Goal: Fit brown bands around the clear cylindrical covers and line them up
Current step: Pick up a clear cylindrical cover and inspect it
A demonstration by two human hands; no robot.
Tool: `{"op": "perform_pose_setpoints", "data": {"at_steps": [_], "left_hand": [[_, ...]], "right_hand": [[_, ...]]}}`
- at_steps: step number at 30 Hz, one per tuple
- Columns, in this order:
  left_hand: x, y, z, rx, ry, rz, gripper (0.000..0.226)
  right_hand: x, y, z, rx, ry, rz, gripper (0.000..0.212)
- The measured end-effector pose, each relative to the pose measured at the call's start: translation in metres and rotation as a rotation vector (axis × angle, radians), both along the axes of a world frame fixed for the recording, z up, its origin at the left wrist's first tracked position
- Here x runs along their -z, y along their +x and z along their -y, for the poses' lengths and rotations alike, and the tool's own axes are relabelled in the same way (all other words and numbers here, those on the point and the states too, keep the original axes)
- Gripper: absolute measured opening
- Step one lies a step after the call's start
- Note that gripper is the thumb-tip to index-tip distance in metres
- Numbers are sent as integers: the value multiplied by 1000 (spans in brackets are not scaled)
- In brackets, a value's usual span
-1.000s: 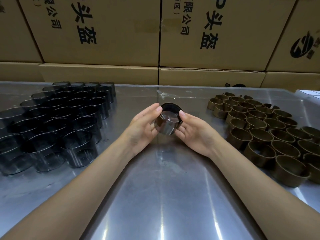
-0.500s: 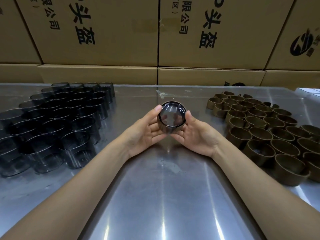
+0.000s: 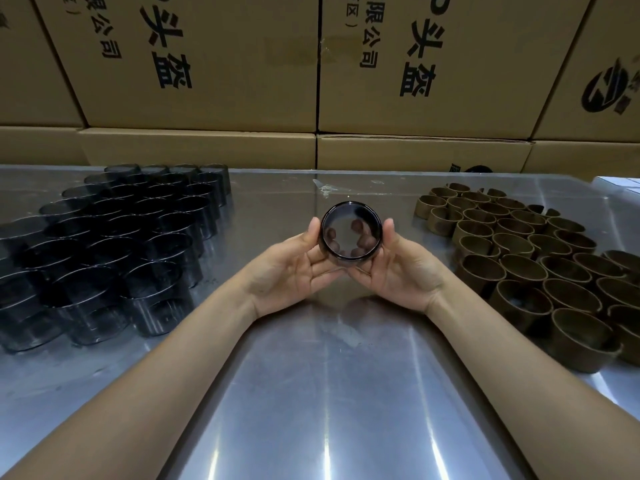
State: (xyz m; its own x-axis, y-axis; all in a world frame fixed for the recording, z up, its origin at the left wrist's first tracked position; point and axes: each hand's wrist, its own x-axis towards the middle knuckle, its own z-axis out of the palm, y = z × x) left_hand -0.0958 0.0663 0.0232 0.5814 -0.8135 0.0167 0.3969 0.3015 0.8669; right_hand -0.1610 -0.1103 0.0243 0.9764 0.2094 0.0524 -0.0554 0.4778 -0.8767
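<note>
Both hands hold one clear cylindrical cover [image 3: 349, 233] above the middle of the steel table, its round end facing me. My left hand [image 3: 294, 268] grips its left side, thumb on the rim. My right hand [image 3: 401, 268] grips its right side the same way. Fingertips of both hands show through the clear end from behind. A dark band appears to wrap the cover's wall, though I cannot tell for sure. Several clear covers [image 3: 104, 251] stand in rows at the left. Several brown bands [image 3: 526, 261] stand grouped at the right.
The steel table [image 3: 322, 393] reaches to my body, shiny with light streaks. Stacked cardboard boxes [image 3: 214, 64] with black print wall off the far edge. A white object [image 3: 620, 183] sits at the far right edge.
The cover has been turned so that its round end faces me squarely, and it sits a little higher. Both hands have shifted round it, thumbs now on its sides.
</note>
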Motion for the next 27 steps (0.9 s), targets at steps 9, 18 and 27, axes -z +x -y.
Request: {"op": "perform_pose_setpoints", "data": {"at_steps": [9,18,27], "left_hand": [[-6,-25,38,-574,269,274,47],[-13,-33,34,-650,161,178,47],[-12,-29,32,-714,198,249,47]], "right_hand": [[-12,8,-35,673,-264,1,54],[-22,4,-47,678,-427,159,56],[-21,3,-50,659,-476,153,59]]}}
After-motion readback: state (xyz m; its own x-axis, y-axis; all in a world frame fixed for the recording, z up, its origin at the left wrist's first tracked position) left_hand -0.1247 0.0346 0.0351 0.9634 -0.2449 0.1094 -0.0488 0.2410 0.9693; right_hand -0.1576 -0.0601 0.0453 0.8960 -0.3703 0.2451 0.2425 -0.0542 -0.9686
